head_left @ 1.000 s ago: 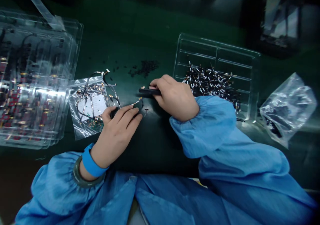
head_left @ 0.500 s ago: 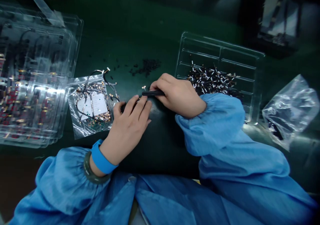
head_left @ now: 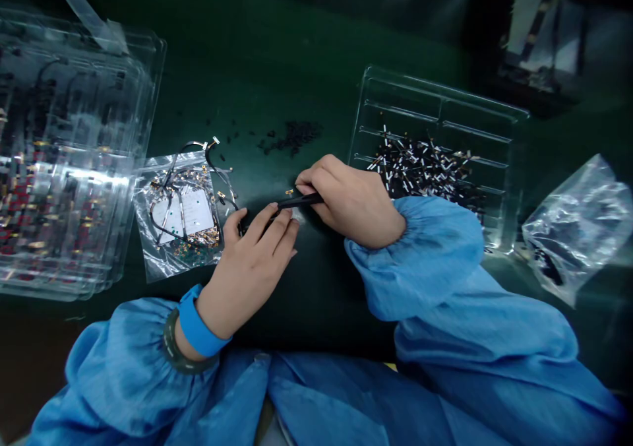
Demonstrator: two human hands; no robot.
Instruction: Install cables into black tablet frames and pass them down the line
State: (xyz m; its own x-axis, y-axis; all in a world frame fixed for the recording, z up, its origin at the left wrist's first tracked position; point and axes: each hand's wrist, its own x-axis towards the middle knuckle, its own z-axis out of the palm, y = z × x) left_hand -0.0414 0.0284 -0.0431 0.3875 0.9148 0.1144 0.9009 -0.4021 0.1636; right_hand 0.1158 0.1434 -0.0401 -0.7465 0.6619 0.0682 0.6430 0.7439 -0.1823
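Note:
Palm down, my left hand [head_left: 254, 254] has its fingertips pressed onto a thin black cable [head_left: 243, 227], part of which shows between thumb and forefinger; the rest lies hidden under the fingers. My right hand [head_left: 346, 198] is closed around a slim black stick-shaped tool [head_left: 299, 200], its far end at my left fingertips. Just left of my right fingertips is a tiny gold connector [head_left: 289, 192]; whether it joins the cable I cannot tell. Beside my left hand lies a clear zip bag [head_left: 148, 251] of small gold parts with a white label, black cables with connectors draped over it.
Clear stacked trays [head_left: 157, 70] filled with parts stand at the left. A clear compartment tray [head_left: 405, 76] holding a heap of small black-and-white pieces [head_left: 425, 169] is at the right, with a clear plastic bag [head_left: 583, 225] beyond. Small black bits [head_left: 299, 132] lie scattered behind my hands.
My right hand and the black tool have shifted slightly down, and the tool now tilts lower at its left end. The gold connector sits a little lower. My left hand keeps its hold.

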